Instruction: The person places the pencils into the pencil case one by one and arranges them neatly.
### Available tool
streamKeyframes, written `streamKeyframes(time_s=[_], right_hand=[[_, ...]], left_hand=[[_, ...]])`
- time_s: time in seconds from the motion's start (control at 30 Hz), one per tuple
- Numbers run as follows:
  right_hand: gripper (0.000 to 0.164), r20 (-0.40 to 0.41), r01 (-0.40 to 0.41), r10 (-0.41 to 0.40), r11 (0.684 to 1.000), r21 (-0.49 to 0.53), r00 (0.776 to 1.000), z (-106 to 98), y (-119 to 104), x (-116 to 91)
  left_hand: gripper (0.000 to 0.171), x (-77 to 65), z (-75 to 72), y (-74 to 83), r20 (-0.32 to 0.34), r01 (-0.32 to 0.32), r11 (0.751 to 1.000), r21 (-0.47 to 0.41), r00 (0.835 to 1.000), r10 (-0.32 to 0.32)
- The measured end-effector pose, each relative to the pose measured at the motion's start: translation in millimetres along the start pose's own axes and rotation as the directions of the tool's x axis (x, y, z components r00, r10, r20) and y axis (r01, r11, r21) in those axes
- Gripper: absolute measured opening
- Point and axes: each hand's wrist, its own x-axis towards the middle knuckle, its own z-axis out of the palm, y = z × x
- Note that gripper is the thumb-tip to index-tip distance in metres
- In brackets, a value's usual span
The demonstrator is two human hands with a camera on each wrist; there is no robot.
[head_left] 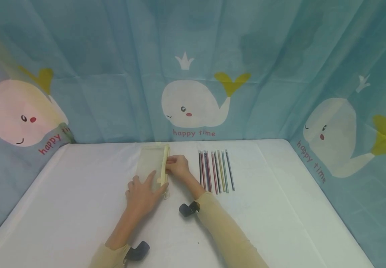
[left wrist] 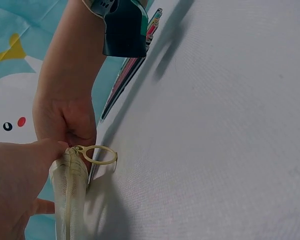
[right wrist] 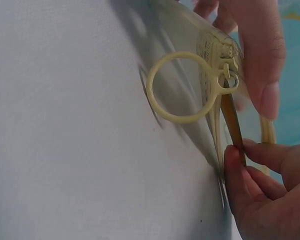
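Observation:
A translucent mesh zipper pouch (head_left: 150,156) with a cream zipper edge lies on the table, its opening facing right. My left hand (head_left: 142,193) holds the pouch near its zipper end, thumb at the edge and other fingers spread over the mesh. A cream ring pull (right wrist: 182,122) hangs from the zipper. At the opening, my right hand (head_left: 178,166) pinches a thin gold-brown pencil (right wrist: 232,120) between thumb and fingertips. Part of that pencil is inside the pouch opening; the rest is hidden by mesh and fingers.
Several slim coloured pencils (head_left: 215,171) lie side by side on the white table (head_left: 280,208), right of my right hand. A blue curtain (head_left: 119,104) with whale prints stands behind and at both sides. Dark wrist cameras (head_left: 138,251) sit on both wrists.

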Motion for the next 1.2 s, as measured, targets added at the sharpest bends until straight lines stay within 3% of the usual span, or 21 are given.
streamKeyframes(time_s=[0.27, 0.63, 1.2], right_hand=[[0.029, 0.008, 0.028, -0.027, 0.996, -0.083, 1.0, 4.4, -5.3, 0.8], [0.031, -0.008, 0.07, -0.072, 0.991, -0.115, 0.997, 1.7, -2.2, 1.2], [0.031, 0.011, 0.125, -0.125, 0.992, 0.019, 0.992, -17.8, 4.6, -14.7]], left_hand=[[0.081, -0.2, 0.6, 0.8, -0.006, -0.011, 1.0, 0.001, 1.0, 0.011], [0.079, 0.1, 0.3, 1.3, -0.002, -0.012, 1.0, 0.004, 1.0, 0.012], [0.079, -0.8, -1.2, 2.8, -0.001, 0.007, 1.0, 0.029, 1.0, -0.007]])
